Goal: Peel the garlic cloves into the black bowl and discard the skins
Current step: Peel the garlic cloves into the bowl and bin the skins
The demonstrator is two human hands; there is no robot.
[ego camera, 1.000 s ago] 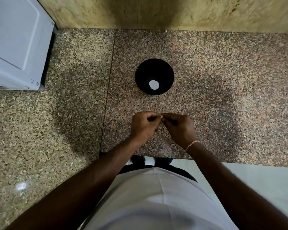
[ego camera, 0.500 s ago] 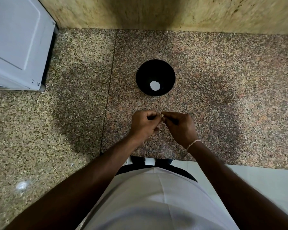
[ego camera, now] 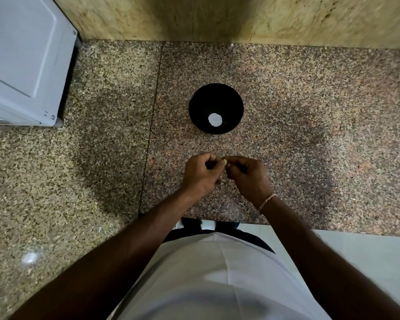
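A black bowl [ego camera: 216, 98] stands on the granite counter, with a white patch [ego camera: 214, 120] at its bottom that I cannot identify. Below it my left hand [ego camera: 201, 175] and my right hand [ego camera: 248, 176] meet fingertip to fingertip over the counter. Between them both hands pinch a small pale garlic clove [ego camera: 224, 161], mostly hidden by the fingers. My right wrist carries a thin pale band.
A white appliance [ego camera: 26, 61] fills the back left corner. A beige stone wall [ego camera: 217, 17] runs along the back. The counter's front edge [ego camera: 333, 228] lies close to my body, with pale floor beyond it on the right.
The hands stay together on the clove with only slight finger movement. The bowl has not moved.
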